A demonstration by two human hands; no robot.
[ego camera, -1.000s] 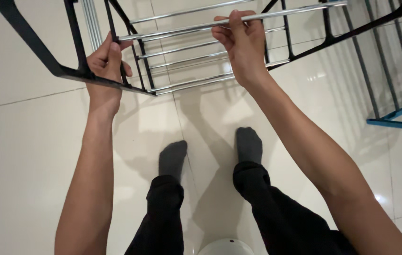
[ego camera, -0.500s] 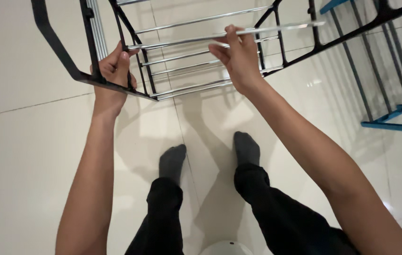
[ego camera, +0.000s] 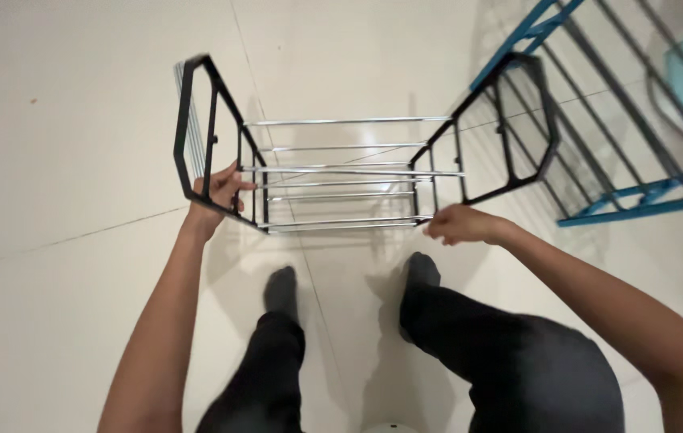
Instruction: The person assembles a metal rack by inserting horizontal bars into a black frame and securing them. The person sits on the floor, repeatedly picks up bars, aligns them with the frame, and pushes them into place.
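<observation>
Holding the rack (ego camera: 341, 172) by its left end, we are seeing it sit much farther from the camera than half a second ago: the whole frame now fits in the upper middle of the picture, where before its ends ran off the top edge. Our left hand (ego camera: 217, 192), left of centre, is staying curled around the lower bars of the black left end panel (ego camera: 197, 136), as it was earlier. Moving rightward, the chrome rods (ego camera: 341, 122) are spanning between the two black end panels. Our right hand (ego camera: 458, 224) is no longer pinching the upper rod it held before; it is now lower, just right of centre, closed loosely at the near right corner of the rack, though we cannot tell whether it is actually gripping a rod there. Below, our feet in dark socks are standing on the pale glossy floor tiles (ego camera: 61, 160), which are filling the whole left side. At the upper right a blue metal frame (ego camera: 638, 200) is standing on the same tiles, just beside the rack's right end panel (ego camera: 518, 120).
</observation>
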